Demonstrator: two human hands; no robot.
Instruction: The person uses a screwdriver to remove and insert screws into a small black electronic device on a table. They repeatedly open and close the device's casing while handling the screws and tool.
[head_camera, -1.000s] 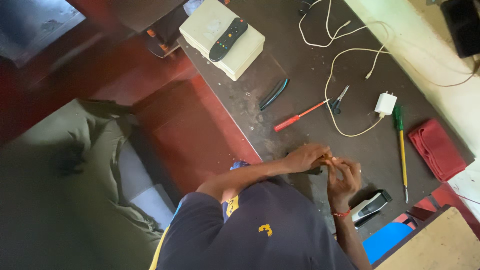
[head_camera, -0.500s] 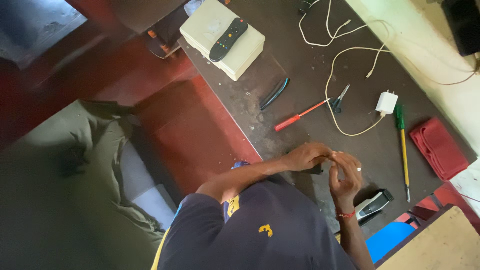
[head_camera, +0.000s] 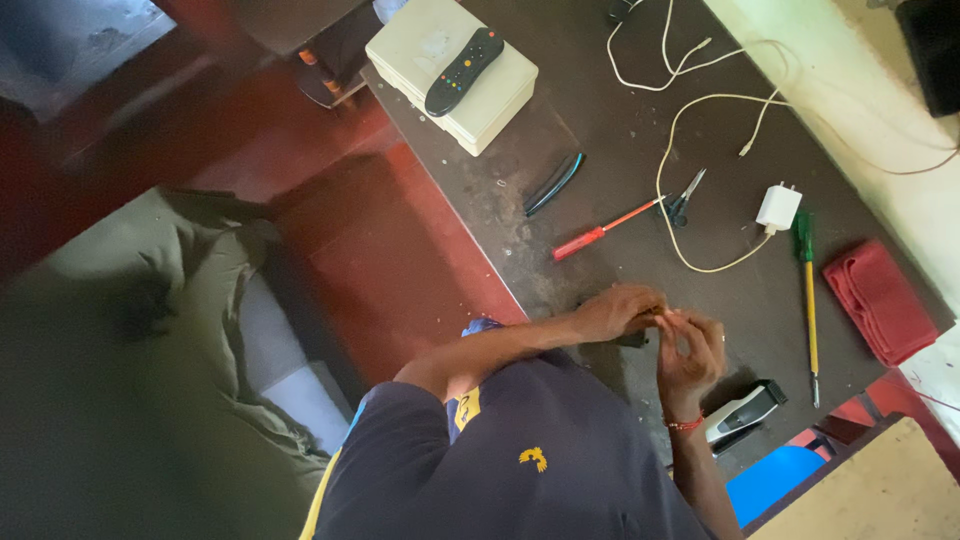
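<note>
Dark desk (head_camera: 600, 120), two hands pinching one tiny thing at its near edge.
Left hand (head_camera: 620, 310) and right hand (head_camera: 690, 350) each grip a small piece (head_camera: 662, 315), too small to name; a slip could drop it near the hair clipper (head_camera: 745, 412).

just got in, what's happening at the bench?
A person in a dark shirt leans over the dark table, left hand and right hand together, pinching something small between the fingertips; what it is can't be made out. A red screwdriver, scissors, white charger and hair clipper lie untouched nearby.
</note>
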